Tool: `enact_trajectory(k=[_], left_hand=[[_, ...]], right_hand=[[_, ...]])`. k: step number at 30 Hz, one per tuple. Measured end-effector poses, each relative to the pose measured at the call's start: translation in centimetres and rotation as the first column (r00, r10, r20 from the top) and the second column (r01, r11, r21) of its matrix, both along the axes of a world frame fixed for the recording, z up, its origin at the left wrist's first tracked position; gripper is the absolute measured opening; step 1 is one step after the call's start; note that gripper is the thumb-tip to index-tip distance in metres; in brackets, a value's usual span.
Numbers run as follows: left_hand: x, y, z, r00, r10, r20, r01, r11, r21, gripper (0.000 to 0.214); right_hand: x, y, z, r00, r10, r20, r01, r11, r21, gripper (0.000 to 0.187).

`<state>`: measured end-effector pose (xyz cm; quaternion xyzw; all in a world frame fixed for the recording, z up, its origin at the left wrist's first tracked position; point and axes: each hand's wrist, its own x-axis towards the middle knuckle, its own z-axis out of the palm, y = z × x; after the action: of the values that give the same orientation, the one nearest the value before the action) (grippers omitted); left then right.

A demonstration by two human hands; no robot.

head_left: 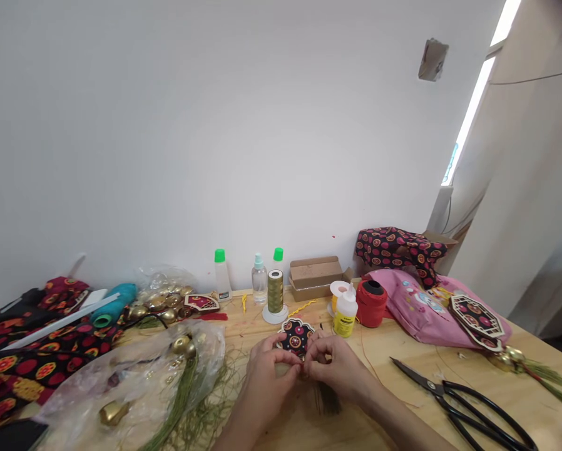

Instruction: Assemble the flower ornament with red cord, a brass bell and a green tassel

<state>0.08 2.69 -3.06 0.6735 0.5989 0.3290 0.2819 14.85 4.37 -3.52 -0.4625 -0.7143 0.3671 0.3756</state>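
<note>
A scalloped ornament [296, 336] with a pale rim and dark patterned fabric is upright between my hands, near the middle of the table. My left hand [274, 369] pinches its lower end between thumb and fingers. Close against it, my right hand [330, 366] is closed in a pinch at the same lower end; what sits between its fingertips is too small to make out. Dark tassel-like strands [328, 399] hang below my right hand. The ornament's bottom is partly hidden by my fingers.
Black-handled scissors [464, 401] lie at right, near a pink bag [417, 310] bearing a finished-looking pendant [477, 316]. Behind my hands stand a glue bottle [345, 316], red thread [372, 304] and olive thread [275, 293]. A plastic bag [140, 369] and green strands [182, 401] lie left.
</note>
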Motion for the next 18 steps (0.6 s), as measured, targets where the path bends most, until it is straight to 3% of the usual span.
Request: enact_trajectory(k=[3, 7, 11, 15, 18], left_hand=[[0.0, -0.1, 0.0, 1.000, -0.022, 0.020, 0.023, 0.999, -0.034, 0.013], [-0.1, 0.0, -0.2, 0.999, -0.048, 0.011, 0.048, 0.996, -0.070, 0.016], [-0.3, 0.2, -0.4, 0.998, -0.061, -0.001, 0.061, 0.995, -0.074, 0.016], [-0.4, 0.3, -0.7, 0.998, -0.067, 0.023, 0.068, 0.996, -0.063, 0.017], [-0.5, 0.4, -0.8, 0.996, -0.072, 0.046, 0.075, 0.995, -0.065, 0.019]], right_hand=[[0.2, 0.3, -0.2, 0.997, 0.046, -0.057, -0.049, 0.998, -0.048, 0.013], [0.7, 0.3, 0.2, 0.998, 0.059, 0.023, -0.058, 0.998, -0.017, 0.010], [1.2, -0.2, 0.8, 0.983, 0.110, 0.147, -0.130, 0.982, 0.134, 0.015], [1.4, -0.6, 1.4, 0.934, 0.166, 0.318, -0.267, 0.913, 0.307, 0.021], [1.5, -0.5, 1.6, 0.887, 0.175, 0.427, -0.342, 0.871, 0.352, 0.025]])
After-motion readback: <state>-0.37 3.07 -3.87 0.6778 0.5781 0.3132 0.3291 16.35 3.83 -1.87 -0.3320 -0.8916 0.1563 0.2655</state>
